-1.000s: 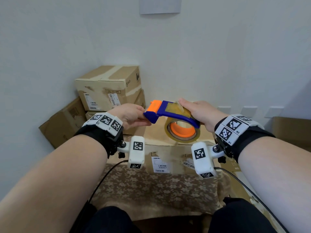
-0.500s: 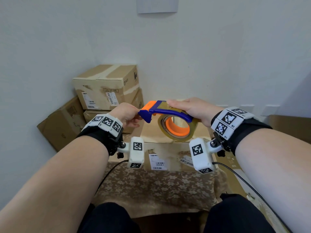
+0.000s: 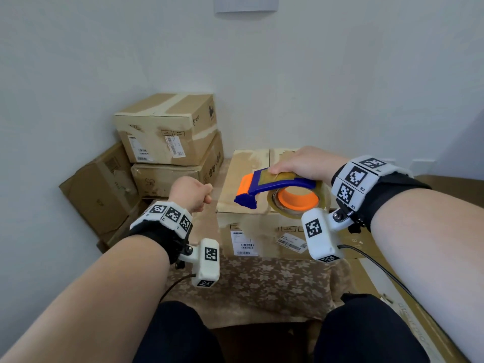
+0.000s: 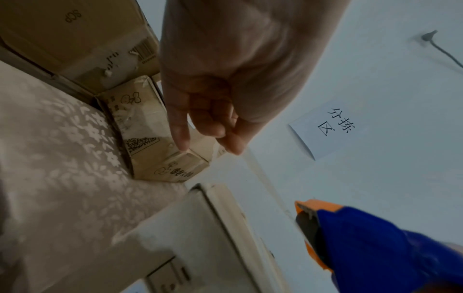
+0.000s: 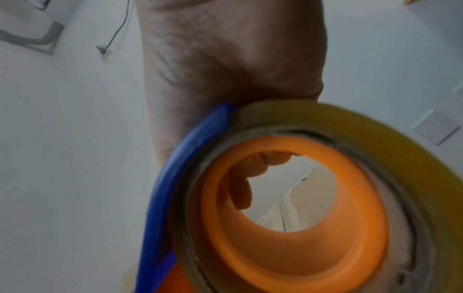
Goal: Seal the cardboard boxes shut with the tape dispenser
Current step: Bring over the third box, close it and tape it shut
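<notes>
A blue and orange tape dispenser (image 3: 282, 183) with a brownish tape roll hangs just above a closed cardboard box (image 3: 243, 176). My right hand (image 3: 306, 163) grips the dispenser from above, fingers curled through the roll's orange core (image 5: 288, 208). My left hand (image 3: 192, 192) is a short way left of the dispenser's orange mouth (image 4: 315, 210). Its thumb and fingertips (image 4: 233, 146) pinch together. A faint clear strip of tape (image 4: 265, 182) runs from them to the mouth. The box's top flaps lie flat, with old tape marks.
The box stands on a flower-patterned cloth (image 3: 262, 286). Taped cardboard boxes (image 3: 167, 129) are stacked in the left corner against the white wall, one leaning (image 3: 99, 189). Flat cardboard (image 3: 432, 323) lies at the right. My knees are at the bottom edge.
My left hand has drawn away leftward from the dispenser's mouth, where it was touching before. The right hand has carried the dispenser rightward and lower over the box.
</notes>
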The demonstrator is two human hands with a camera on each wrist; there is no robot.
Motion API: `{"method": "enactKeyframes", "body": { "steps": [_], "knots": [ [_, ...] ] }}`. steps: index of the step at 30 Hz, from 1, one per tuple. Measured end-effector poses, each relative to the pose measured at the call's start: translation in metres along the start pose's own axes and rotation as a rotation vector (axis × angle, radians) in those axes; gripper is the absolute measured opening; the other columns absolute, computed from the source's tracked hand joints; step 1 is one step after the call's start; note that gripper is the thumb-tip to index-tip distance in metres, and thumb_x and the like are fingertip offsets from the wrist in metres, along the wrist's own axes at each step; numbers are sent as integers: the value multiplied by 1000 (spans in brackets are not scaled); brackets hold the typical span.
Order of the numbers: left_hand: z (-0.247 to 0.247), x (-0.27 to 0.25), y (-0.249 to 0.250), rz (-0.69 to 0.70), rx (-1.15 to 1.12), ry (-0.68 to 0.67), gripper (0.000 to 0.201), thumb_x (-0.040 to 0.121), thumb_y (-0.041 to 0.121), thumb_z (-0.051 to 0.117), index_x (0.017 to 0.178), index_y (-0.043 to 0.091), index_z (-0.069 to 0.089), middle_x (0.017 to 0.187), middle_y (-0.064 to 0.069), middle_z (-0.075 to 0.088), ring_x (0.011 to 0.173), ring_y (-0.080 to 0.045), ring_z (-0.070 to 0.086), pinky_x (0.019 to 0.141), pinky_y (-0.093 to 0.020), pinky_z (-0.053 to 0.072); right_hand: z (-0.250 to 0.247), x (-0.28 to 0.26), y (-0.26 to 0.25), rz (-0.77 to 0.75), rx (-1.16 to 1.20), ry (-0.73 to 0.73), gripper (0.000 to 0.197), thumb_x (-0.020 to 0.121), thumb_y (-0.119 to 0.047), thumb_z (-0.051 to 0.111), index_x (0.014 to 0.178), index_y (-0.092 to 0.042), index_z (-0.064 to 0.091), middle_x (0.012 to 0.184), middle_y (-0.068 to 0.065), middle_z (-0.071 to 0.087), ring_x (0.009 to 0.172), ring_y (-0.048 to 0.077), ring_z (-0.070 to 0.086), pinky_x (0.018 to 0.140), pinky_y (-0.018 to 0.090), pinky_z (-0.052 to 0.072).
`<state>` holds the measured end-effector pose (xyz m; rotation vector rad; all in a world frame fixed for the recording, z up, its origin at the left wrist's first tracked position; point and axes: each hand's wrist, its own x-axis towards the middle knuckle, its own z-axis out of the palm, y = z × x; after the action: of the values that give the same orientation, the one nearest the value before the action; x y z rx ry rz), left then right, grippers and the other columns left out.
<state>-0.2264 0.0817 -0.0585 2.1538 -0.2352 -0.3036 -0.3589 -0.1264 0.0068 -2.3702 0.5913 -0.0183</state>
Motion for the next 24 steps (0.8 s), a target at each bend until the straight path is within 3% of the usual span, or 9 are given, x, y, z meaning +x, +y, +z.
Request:
{"method": "enactKeyframes", "body": {
  "steps": [2,4,9,15,24],
  "knots": [
    [1,-5,-8,35,40,24,32,91,19,57,64,5,66,66,-15,67,55,-23,51,79,-44,55,6,1,-3,-6,-61,-23,43,81,-55,64,74,-13,61,70,4,60,68,20,56,68,29,43],
    [2,-9,-15,62,98,43,36,91,25,58,60,8,65,74,-19,71,57,-24,53,78,-42,56,11,1,-5,-1,-94,-40,44,80,-56,64,71,-13,60,70,5,61,68,21,57,71,30,44],
    [5,-14,-29,85,148,68,42,91,28,58,53,11,61,60,-10,64,53,-20,52,70,-33,51,18,-1,-8,-14,-229,-44,53,79,-60,62,87,-8,70,99,17,71,96,33,67,87,37,50],
    [8,-11,-40,103,133,84,41,90,30,60,53,12,63,69,-7,69,59,-17,54,82,-38,53,25,4,-8,9,-270,-48,65,75,-64,62,91,-3,74,95,15,72,92,30,68,85,38,51],
    [8,-9,-45,120,162,100,41,92,29,58,55,12,63,55,3,59,56,-11,52,75,-30,47,28,11,-10,-12,-299,-54,67,74,-66,62,88,-2,73,90,14,72,89,30,68,87,41,51]
  ]
}}
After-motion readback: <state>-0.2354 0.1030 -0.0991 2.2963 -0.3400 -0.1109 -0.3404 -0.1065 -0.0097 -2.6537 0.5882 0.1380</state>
